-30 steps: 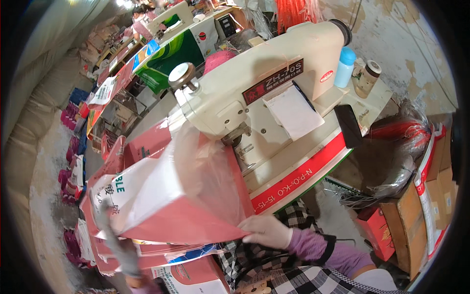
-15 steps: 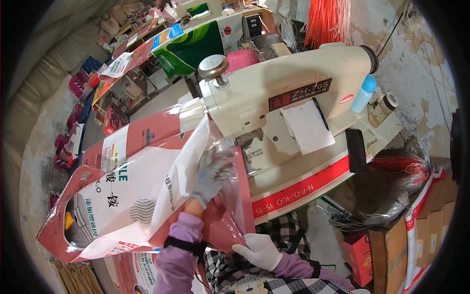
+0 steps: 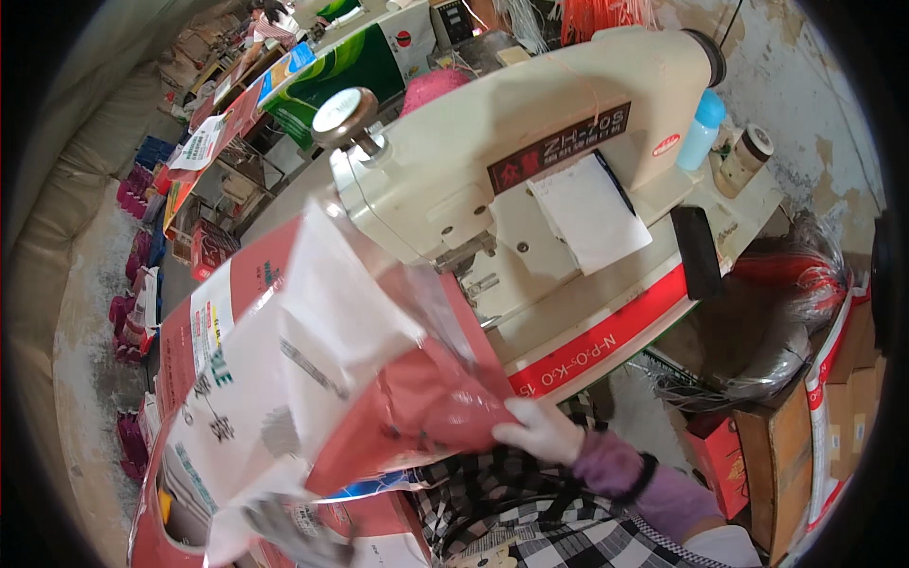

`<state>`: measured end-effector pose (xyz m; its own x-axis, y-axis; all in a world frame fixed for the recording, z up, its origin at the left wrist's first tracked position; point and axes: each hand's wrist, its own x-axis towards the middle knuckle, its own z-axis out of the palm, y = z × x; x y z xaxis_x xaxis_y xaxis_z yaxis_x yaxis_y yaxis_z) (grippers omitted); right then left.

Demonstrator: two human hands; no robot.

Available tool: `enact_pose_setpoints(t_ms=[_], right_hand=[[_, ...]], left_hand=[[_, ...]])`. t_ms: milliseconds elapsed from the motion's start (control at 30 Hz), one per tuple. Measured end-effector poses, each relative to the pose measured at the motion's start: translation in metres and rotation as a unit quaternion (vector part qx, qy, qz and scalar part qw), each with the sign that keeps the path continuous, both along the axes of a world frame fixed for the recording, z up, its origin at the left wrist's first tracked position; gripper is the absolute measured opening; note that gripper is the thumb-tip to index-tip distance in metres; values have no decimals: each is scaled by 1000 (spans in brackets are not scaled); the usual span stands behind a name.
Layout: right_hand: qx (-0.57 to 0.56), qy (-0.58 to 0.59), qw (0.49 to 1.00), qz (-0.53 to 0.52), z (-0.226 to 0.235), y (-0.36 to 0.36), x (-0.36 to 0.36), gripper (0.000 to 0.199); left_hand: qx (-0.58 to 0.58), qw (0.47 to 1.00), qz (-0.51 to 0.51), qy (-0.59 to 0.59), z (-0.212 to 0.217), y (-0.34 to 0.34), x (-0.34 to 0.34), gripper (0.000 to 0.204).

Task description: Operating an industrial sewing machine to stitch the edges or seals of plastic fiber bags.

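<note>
Pinching the bag (image 3: 275, 379) near the front edge of the surface (image 3: 542, 328), the right hand (image 3: 542, 431) is closed; for the blurred left hand (image 3: 298, 532), I cannot tell opening or grip.

white-gloved right hand (image 3: 540, 431) pinching the edge of a red-and-white bag (image 3: 241, 431) | grey-gloved left hand (image 3: 301, 532) blurred at bag's lower end | cream sewing machine (image 3: 568, 104) beyond | tabletop (image 3: 750, 216): dark phone (image 3: 696, 254), blue bottle (image 3: 701, 133), jar (image 3: 743, 163)
</note>
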<state>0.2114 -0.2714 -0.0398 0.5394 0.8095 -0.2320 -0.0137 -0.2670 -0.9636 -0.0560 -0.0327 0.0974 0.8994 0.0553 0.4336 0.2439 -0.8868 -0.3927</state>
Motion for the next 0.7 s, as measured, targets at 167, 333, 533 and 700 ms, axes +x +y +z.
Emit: enact_pose_setpoints(t_ms=[167,333,533,700], right_hand=[[35,26,996,-75,-29,29,-27,49],[243,-180,952,-49,-8,114,-67,45],[122,-270,954,-46,50,153,-28,43],[129,-296,925,202,29,146,-107,36]], left_hand=[[122,984,133,-16,50,154,-34,51],[-107,969,161,155,-59,257,-55,34],[-67,954,291,34,-53,254,-66,34],[-622,611,340,-353,-69,168,-175,37]])
